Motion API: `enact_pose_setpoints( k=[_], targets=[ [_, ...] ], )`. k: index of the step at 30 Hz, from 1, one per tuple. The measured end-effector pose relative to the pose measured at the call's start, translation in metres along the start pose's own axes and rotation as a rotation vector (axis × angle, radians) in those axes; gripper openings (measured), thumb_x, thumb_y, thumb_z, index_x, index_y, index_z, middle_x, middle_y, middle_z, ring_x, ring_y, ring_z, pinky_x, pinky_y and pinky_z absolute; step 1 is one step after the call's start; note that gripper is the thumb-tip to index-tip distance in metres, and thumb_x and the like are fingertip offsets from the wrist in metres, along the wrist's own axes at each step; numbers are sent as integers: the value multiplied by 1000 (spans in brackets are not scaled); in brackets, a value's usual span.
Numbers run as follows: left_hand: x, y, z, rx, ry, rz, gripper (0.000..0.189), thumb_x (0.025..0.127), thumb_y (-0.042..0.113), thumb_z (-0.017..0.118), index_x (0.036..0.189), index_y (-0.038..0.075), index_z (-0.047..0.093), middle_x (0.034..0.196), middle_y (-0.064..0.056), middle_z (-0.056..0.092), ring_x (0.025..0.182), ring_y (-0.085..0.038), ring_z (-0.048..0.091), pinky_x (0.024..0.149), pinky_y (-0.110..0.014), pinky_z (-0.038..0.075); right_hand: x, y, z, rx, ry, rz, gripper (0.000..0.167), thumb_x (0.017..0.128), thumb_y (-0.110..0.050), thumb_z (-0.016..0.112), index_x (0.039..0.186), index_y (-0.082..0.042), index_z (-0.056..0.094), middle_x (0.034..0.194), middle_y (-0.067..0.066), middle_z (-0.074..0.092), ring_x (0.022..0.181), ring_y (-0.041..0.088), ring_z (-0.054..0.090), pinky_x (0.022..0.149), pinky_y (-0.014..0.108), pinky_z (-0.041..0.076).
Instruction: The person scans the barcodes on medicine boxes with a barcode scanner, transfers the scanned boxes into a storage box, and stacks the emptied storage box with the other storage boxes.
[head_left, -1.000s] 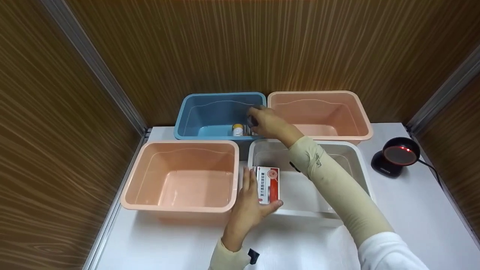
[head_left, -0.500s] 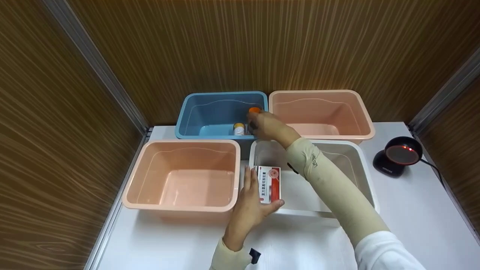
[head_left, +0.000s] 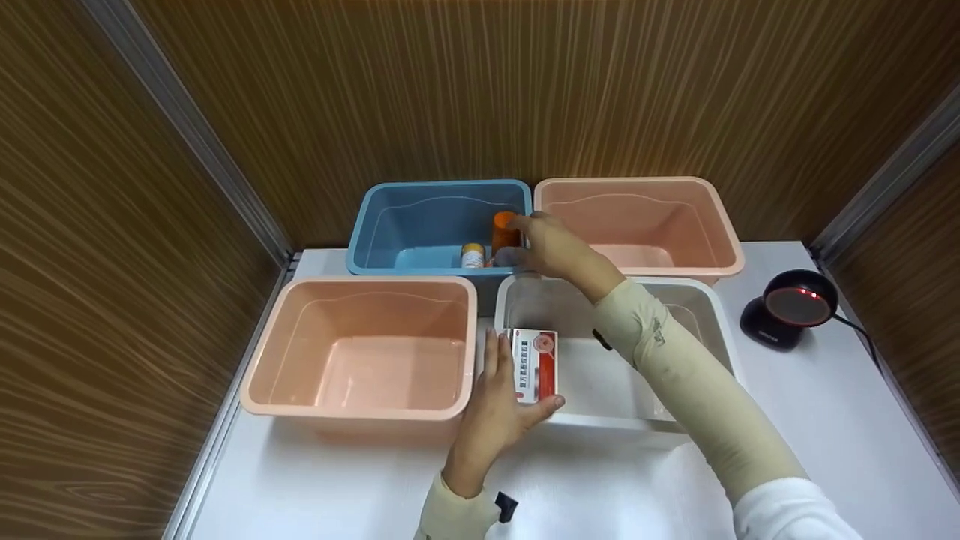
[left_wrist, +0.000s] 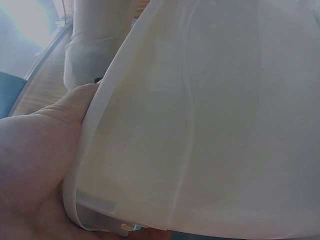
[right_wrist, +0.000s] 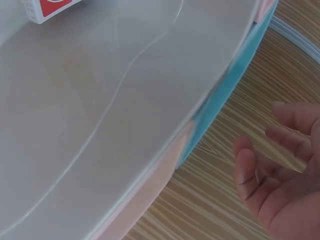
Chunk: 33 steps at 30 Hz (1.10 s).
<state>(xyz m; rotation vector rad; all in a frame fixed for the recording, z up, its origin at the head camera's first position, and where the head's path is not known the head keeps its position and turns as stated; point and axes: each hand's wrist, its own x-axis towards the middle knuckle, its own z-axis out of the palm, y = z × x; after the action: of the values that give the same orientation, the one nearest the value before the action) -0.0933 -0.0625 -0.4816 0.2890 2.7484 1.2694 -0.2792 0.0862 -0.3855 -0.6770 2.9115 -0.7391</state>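
An orange bottle (head_left: 504, 232) stands upright in the right end of the blue bin (head_left: 442, 271), beside a small white bottle with a yellow cap (head_left: 472, 256). My right hand (head_left: 551, 244) is at the orange bottle's right side, its fingertips overlapping it in the head view. In the right wrist view this hand's loosely bent fingers (right_wrist: 246, 165) hold nothing. My left hand (head_left: 491, 424) rests at the near left corner of the white bin (head_left: 600, 422), fingers straight along its side, thumb (left_wrist: 82, 100) against the rim. A red-and-white medicine box (head_left: 535, 366) lies inside that bin.
One peach bin (head_left: 360, 412) stands to the left of the white one, another peach bin (head_left: 637, 271) behind it. A black scanner on a stand (head_left: 791, 307), cable attached, is at the right. Wood-grain panels (head_left: 480, 90) enclose the table on three sides.
My right hand has let go of the orange bottle, now standing in the blue bin, and has drawn slightly right with its fingers opened. My left hand stays at the white bin's corner.
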Motion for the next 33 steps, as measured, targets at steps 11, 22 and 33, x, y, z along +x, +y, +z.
enact_pose_setpoints(
  k=[11,22,33],
  targets=[
    [5,-1,0,26,11,-5,121,79,60,80,162,4,12,169,-13,-2,143,-41,31,112,-49,34,-33,13,-5,-28,-21,-44,21,95,-14,69,113,-2,69,93,12,68,78,26,61,70,39,55],
    [8,-4,-2,-5,17,22,122,78,59,81,161,1,12,168,-16,0,142,-42,33,111,-50,36,-55,48,18,-30,-117,-123,6,90,-10,72,86,-7,69,79,4,65,75,24,60,71,42,51],
    [6,-6,-4,16,38,42,123,77,60,81,160,-2,14,167,-21,4,141,-47,32,110,-52,36,-68,75,50,-130,-287,-106,13,85,-10,69,95,-2,72,84,6,66,70,19,57,64,36,50]
  ],
)
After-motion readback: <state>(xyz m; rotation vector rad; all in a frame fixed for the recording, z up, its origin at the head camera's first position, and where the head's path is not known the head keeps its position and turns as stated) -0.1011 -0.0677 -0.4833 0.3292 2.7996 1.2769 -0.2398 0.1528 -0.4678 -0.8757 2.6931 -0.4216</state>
